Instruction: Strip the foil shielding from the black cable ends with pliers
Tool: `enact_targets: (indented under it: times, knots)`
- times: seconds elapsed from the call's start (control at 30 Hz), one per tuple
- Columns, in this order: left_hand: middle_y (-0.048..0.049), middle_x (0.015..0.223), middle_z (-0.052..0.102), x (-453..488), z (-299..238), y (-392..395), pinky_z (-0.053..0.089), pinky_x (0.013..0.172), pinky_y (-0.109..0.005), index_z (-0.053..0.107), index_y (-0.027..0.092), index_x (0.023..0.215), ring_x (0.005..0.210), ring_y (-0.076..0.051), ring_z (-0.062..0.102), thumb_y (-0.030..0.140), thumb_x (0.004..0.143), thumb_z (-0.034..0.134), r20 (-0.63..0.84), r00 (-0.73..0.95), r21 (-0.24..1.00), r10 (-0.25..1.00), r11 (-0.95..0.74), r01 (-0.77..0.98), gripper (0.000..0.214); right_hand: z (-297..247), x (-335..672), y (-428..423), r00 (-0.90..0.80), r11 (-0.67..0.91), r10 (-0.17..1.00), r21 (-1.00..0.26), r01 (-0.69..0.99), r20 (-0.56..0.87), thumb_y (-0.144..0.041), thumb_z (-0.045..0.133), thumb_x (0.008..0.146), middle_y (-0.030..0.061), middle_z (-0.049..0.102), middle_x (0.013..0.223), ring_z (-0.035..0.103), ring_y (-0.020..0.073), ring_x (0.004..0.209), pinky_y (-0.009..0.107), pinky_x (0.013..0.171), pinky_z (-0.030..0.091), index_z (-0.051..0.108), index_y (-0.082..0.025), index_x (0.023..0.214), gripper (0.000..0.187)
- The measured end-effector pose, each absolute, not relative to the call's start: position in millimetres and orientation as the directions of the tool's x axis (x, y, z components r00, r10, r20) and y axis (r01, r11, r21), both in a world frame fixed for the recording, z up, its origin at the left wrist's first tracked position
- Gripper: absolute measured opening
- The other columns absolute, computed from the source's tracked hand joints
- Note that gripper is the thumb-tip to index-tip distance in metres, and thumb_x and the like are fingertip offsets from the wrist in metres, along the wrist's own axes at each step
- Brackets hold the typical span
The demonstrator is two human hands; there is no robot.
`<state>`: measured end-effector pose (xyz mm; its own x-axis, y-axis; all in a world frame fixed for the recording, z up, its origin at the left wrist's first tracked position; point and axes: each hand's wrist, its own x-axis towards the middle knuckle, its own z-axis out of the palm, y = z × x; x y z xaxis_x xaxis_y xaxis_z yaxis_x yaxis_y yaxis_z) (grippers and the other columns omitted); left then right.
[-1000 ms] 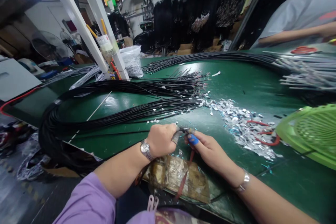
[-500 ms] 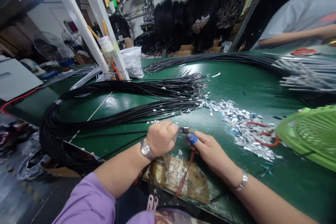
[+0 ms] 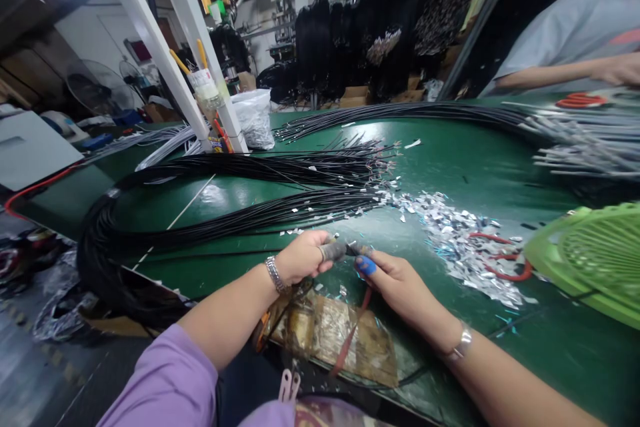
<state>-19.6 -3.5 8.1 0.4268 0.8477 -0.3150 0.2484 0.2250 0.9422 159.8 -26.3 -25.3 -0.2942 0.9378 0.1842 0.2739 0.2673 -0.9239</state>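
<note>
My left hand is closed, its grey-wrapped fingertip pressed close to my right fingertips. My right hand, with blue tape on the thumb, pinches the short dark end of a black cable between the hands. A single black cable line runs in from the left towards my left hand; my fingers hide where it joins. Under my hands lies a tape-covered brown pad, crossed by a reddish strap. Just behind, a thick bundle of black cables rests on the green table.
Silvery foil scraps are heaped right of centre, with red-handled tool grips among them. A green plastic basket stands at the right. White posts rise at the left. A co-worker's arm is by grey cables.
My left hand has turned and opened from its curled fist into a pinch, showing its grey-wrapped fingertip nearer my right fingers. My right hand has stayed nearly in place.
</note>
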Motion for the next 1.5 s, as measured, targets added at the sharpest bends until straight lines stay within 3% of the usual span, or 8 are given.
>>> enact_targets:
  times: [0.3, 0.5, 0.7, 0.93, 1.07, 1.17, 1.3, 1.5]
  knots:
    - [0.0105, 0.033, 0.035, -27, 4, 6, 0.011, 0.030, -0.016, 0.048, 0.017, 0.067, 0.027, -0.002, 0.019, 0.039, 0.066, 0.067, -0.409, 0.620, 0.879, 0.669, 0.470, 0.073, 0.029, -26, 166, -23, -0.350, 0.430, 0.885, -0.829, 0.358, 0.308, -0.044, 0.048, 0.086, 0.0018, 0.066, 0.067, 0.060, 0.0195, 0.062, 0.028, 0.057, 0.049, 0.071, -0.022, 0.083, 0.032]
    - [0.0098, 0.034, 0.036, -24, 8, 3, 0.011, 0.030, -0.015, 0.050, 0.016, 0.065, 0.027, -0.002, 0.021, 0.041, 0.070, 0.065, -0.427, 0.600, 0.892, 0.677, 0.424, 0.156, 0.030, -29, 168, -23, -0.146, 0.428, 0.902, -0.797, 0.426, 0.406, -0.027, 0.057, 0.077, 0.0052, 0.067, 0.084, 0.063, 0.0209, 0.074, 0.032, 0.067, 0.052, 0.065, -0.021, 0.095, 0.021]
    - [0.0104, 0.035, 0.036, -22, 11, -1, 0.013, 0.031, -0.016, 0.050, 0.016, 0.065, 0.028, -0.002, 0.022, 0.053, 0.067, 0.067, -0.450, 0.540, 0.893, 0.711, 0.360, 0.270, 0.040, -21, 169, -26, -0.257, 0.543, 0.839, -0.694, 0.473, 0.480, -0.012, 0.048, 0.067, 0.0048, 0.063, 0.078, 0.058, 0.0205, 0.072, 0.032, 0.065, 0.047, 0.060, -0.024, 0.076, 0.019]
    - [0.0086, 0.040, 0.041, -21, 10, -2, 0.021, 0.034, -0.016, 0.047, 0.017, 0.062, 0.034, -0.004, 0.031, 0.048, 0.066, 0.070, -0.384, 0.427, 0.890, 0.819, 0.207, 0.405, 0.039, -23, 170, -23, -0.284, 0.481, 0.876, -0.737, 0.474, 0.389, -0.022, 0.052, 0.075, 0.0019, 0.058, 0.065, 0.050, 0.0173, 0.059, 0.028, 0.056, 0.040, 0.056, -0.022, 0.069, 0.007]
    - [0.0092, 0.041, 0.038, -22, 5, 0, 0.021, 0.038, -0.018, 0.048, 0.017, 0.064, 0.037, -0.005, 0.030, 0.048, 0.067, 0.069, -0.357, 0.438, 0.887, 0.825, 0.152, 0.436, 0.038, -22, 169, -24, -0.295, 0.478, 0.876, -0.761, 0.438, 0.381, -0.018, 0.050, 0.069, 0.0011, 0.058, 0.065, 0.050, 0.0170, 0.060, 0.028, 0.057, 0.038, 0.059, -0.021, 0.069, 0.010]
    - [0.0080, 0.044, 0.040, -25, 0, 0, 0.024, 0.041, -0.019, 0.053, 0.016, 0.066, 0.041, -0.006, 0.033, 0.045, 0.072, 0.066, -0.265, 0.477, 0.882, 0.838, 0.011, 0.471, 0.032, -19, 166, -24, -0.265, 0.370, 0.921, -0.855, 0.365, 0.286, -0.023, 0.053, 0.068, -0.0004, 0.055, 0.060, 0.046, 0.0157, 0.058, 0.028, 0.055, 0.037, 0.058, -0.021, 0.064, 0.007]
    - [0.0033, 0.056, 0.053, -28, 0, -1, 0.032, 0.052, -0.020, 0.060, 0.015, 0.068, 0.053, -0.009, 0.044, 0.031, 0.077, 0.062, -0.035, 0.568, 0.765, 0.822, -0.344, 0.544, 0.019, -18, 161, -24, -0.226, -0.027, 0.973, -0.997, 0.077, -0.044, -0.035, 0.060, 0.067, -0.0045, 0.045, 0.051, 0.036, 0.0108, 0.048, 0.024, 0.046, 0.030, 0.052, -0.020, 0.059, 0.019]
    - [-0.0013, 0.066, 0.063, -31, 0, -1, 0.039, 0.060, -0.019, 0.068, 0.015, 0.077, 0.060, -0.010, 0.050, 0.035, 0.080, 0.062, 0.071, 0.697, 0.723, 0.714, -0.518, 0.457, 0.022, -17, 165, -23, -0.493, -0.405, 0.815, -0.908, -0.109, -0.305, -0.034, 0.065, 0.060, -0.0079, 0.039, 0.043, 0.024, 0.0067, 0.039, 0.021, 0.037, 0.020, 0.050, -0.020, 0.059, 0.020]
